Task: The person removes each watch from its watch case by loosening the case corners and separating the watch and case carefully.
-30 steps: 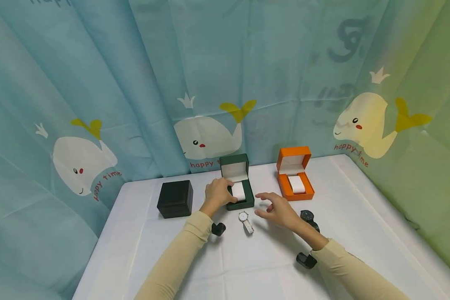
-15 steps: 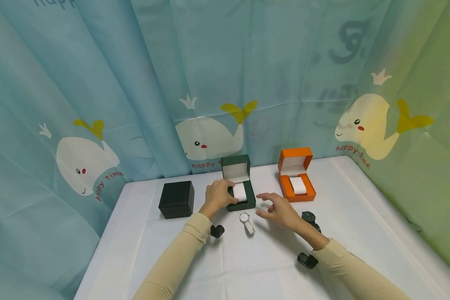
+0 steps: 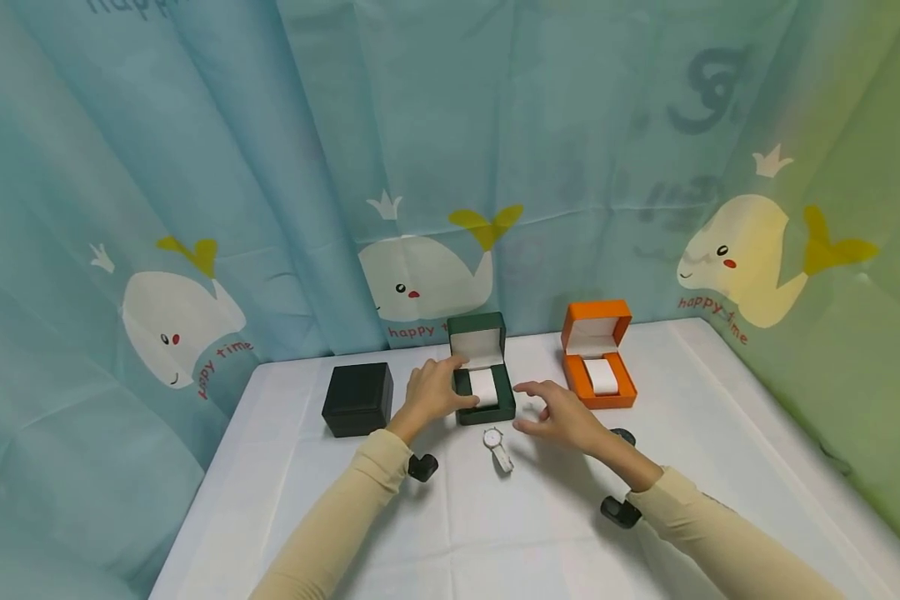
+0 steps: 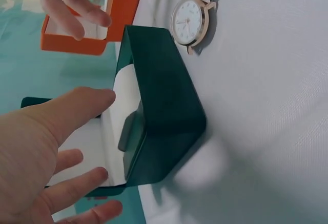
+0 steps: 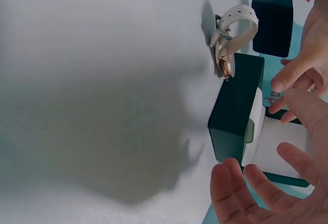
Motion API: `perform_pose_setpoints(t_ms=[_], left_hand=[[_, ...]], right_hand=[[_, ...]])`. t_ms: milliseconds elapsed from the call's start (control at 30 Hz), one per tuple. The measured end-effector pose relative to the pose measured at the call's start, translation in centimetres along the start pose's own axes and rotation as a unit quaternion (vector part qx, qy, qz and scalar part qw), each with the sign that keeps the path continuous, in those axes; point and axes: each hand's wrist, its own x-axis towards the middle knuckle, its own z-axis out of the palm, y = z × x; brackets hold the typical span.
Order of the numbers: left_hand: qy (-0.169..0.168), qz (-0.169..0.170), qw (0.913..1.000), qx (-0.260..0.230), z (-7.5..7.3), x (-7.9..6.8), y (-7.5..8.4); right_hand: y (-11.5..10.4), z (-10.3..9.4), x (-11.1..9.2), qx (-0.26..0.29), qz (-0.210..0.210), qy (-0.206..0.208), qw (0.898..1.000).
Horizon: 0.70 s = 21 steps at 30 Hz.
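A dark green watch box stands with its lid up, a white cushion inside. My left hand is at the box's left side, fingers spread; in the left wrist view its thumb lies close over the cushion and overlaps it. To the right of the box hovers my right hand, fingers loosely bent and holding nothing. A watch with a white dial, rose-gold case and pale strap lies on the table just in front of the box; in the right wrist view its strap is looped.
An orange watch box, also open with a white cushion, stands at back right. To the left is a closed black box. A dark watch lies partly hidden behind the right forearm. A patterned curtain hangs behind the table.
My left hand has drawn slightly left from the green box. The right hand stays beside it. The head view has shifted a little, and the right forearm now covers more of the dark watch.
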Motion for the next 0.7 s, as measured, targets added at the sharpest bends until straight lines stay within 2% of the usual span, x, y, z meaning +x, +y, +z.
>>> perform_pose_setpoints(t_ms=[333,700], left_hand=[[0.024,0.026,0.9994,-0.005,-0.8,-0.5,-0.6],[0.034,0.03,0.999,0.002,-1.4,-1.1,-1.1]], right_hand=[[-0.6,-0.3,0.6,-0.02,-0.015,-0.005,1.0],[-1.5,-0.7,0.9,-0.034,-0.003,-0.025,0.999]])
